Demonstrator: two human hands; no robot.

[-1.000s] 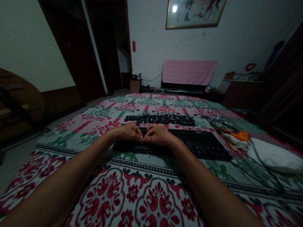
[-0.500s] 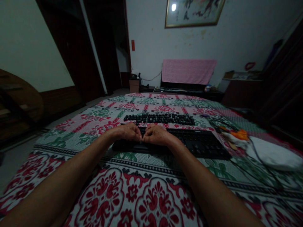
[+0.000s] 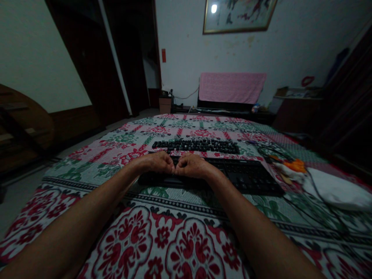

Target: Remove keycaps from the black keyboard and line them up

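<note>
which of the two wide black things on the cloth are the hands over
The nearer one, the keyboard: left hand and right hand are over its left part. The black keycaps lie beyond, clear of both.

Left hand (image 3: 159, 162) and right hand (image 3: 192, 166) are pinched up close together over the left half of a black keyboard (image 3: 251, 178), too dark to tell if anything's between the fingers. Just behind it there's a spread of small black keys (image 3: 197, 146) on a flowery red, green and white cloth (image 3: 162, 236). Over on the right: an orange thing (image 3: 295, 166) beside a white bundle (image 3: 340, 190). Pink towel (image 3: 232, 88) at the back, framed picture (image 3: 238, 15) above it.
</note>
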